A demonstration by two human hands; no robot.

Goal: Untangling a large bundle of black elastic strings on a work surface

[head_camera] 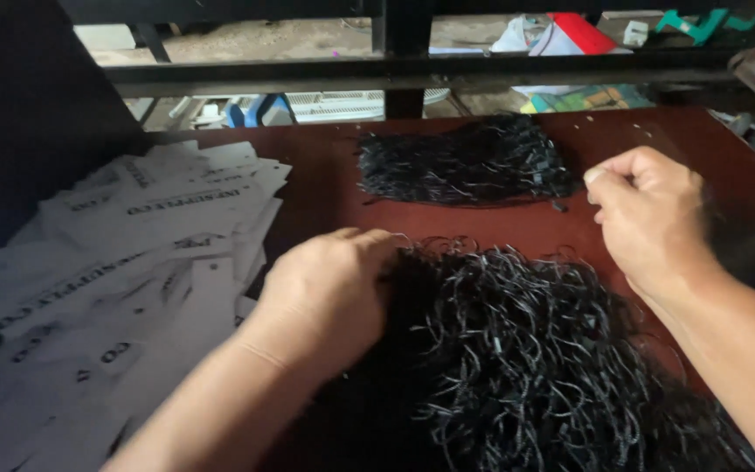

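Note:
A big heap of thin black looped strings (526,358) lies on the dark red table (325,183) in front of me. My left hand (329,293) rests on the heap's left edge, fingers curled into the strings. My right hand (653,214) hovers above the heap's right side with fingers pinched together; a thin string in them is too fine to tell. A second, smaller pile of the same black strings (469,162) sits farther back at the table's middle.
A spread of white paper tags with black print (133,262) covers the table's left side. A black metal rail (412,70) runs behind the table. Beyond it are coloured objects (570,35) and a floor.

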